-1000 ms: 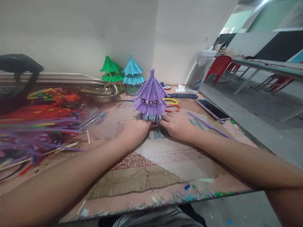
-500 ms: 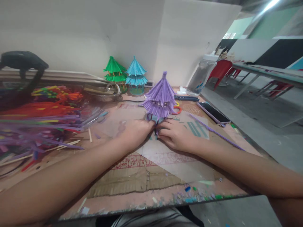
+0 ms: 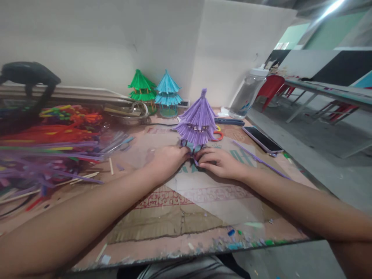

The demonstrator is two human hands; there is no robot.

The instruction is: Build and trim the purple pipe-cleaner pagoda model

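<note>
Now | two hands (image 3: 172, 160) (image 3: 221, 161) | one purple pagoda (image 3: 199, 120) (held low) | two pagodas (image 3: 142, 85) (image 3: 168, 91) behind

passage: over cardboard (image 3: 162, 224), nearside. obstacles: purple model (image 3: 199, 116) between left hand (image 3: 171, 159) and right hand (image 3: 219, 161); scissors (image 3: 221, 135) behind; phone (image 3: 263, 139) rightward; strips (image 3: 66, 144) leftward.

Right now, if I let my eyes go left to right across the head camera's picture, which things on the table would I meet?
Heap of coloured craft strips, green roofed model, light blue roofed model, purple roofed model, phone.
</note>
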